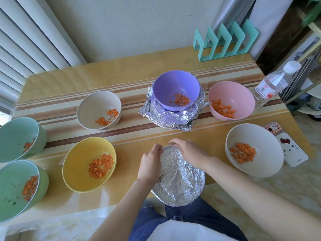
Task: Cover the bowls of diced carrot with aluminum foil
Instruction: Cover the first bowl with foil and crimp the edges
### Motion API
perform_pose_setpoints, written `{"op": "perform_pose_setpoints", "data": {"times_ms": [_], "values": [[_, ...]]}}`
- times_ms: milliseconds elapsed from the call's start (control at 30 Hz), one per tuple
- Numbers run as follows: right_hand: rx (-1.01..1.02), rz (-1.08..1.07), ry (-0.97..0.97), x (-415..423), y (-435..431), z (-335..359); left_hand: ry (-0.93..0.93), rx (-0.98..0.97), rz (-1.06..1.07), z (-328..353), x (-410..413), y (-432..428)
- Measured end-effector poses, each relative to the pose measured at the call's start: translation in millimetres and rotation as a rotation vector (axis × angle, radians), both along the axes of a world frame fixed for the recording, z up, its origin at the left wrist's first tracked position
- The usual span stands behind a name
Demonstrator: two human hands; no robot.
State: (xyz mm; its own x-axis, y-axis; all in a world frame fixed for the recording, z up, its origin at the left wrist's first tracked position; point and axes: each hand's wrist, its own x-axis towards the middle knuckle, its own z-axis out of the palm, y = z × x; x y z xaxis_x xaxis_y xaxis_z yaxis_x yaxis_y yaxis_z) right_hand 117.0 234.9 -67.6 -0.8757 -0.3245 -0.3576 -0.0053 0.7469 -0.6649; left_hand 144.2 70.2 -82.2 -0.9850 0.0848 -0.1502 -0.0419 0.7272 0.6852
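A bowl wrapped in crinkled aluminum foil (180, 178) stands at the table's near edge. My left hand (151, 164) grips its left rim, with fingers curled over the foil. My right hand (189, 150) presses the foil down on the far right rim. Open bowls of diced carrot stand around it: a yellow bowl (88, 164), a beige bowl (99, 110), a pink bowl (231, 100), a white bowl (253, 152) and two green bowls (19, 138) (20, 188). A purple bowl (176, 89) with carrot sits on top of a foil-covered shape (172, 117).
A clear water bottle (272, 84) lies at the table's right edge. A white cartoon-cat case (290, 150) lies beside the white bowl. A teal rack (224, 42) stands at the back by the wall. The wooden table (132, 131) has striped inlay.
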Motion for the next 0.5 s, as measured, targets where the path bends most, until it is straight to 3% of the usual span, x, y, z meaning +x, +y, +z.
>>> {"op": "perform_pose_setpoints", "data": {"times_ms": [300, 500], "values": [[0.023, -0.084, 0.026, 11.3, 6.7, -6.3, -0.052, 0.080, 0.015, 2.8, 7.4, -5.1], [0.158, 0.014, 0.062, 6.0, -8.4, -0.7, -0.057, 0.107, 0.015, 4.3, 3.8, -1.0]]}}
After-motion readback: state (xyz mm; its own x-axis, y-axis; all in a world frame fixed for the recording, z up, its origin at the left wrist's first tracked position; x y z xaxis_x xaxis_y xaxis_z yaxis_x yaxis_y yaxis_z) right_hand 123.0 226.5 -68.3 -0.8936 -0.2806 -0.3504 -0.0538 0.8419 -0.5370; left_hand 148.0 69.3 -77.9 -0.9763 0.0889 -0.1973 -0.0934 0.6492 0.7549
